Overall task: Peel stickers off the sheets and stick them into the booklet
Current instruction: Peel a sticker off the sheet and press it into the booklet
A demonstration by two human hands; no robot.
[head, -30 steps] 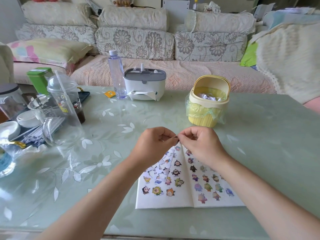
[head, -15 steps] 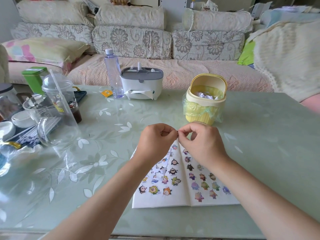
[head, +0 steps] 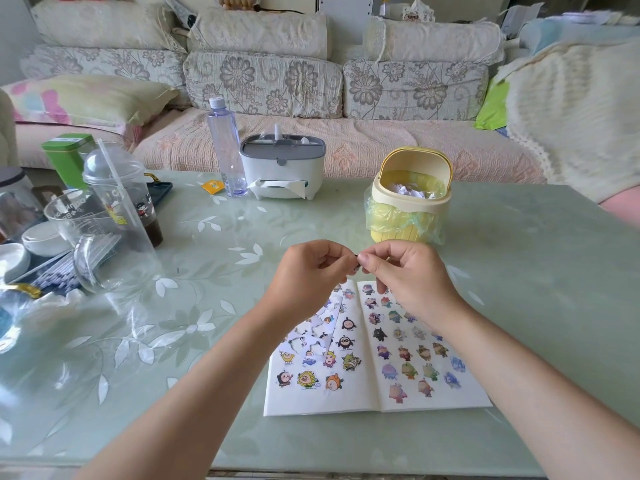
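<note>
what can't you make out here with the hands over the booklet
All in the head view:
1. The sticker pinched between the left hand and right hand: too small and mostly covered by fingertips, so its picture is unreadable.
2. The sticker sheet: its top is hidden under the left hand.
3. The booklet: its top rows are hidden by both hands.
4. The jar: cut off by the left edge.

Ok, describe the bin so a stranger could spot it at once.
On the green table, look just beyond the open booklet. The bin stands there, right of the tissue box. Unlike them it is yellow, bag-lined, with crumpled paper inside.
</note>
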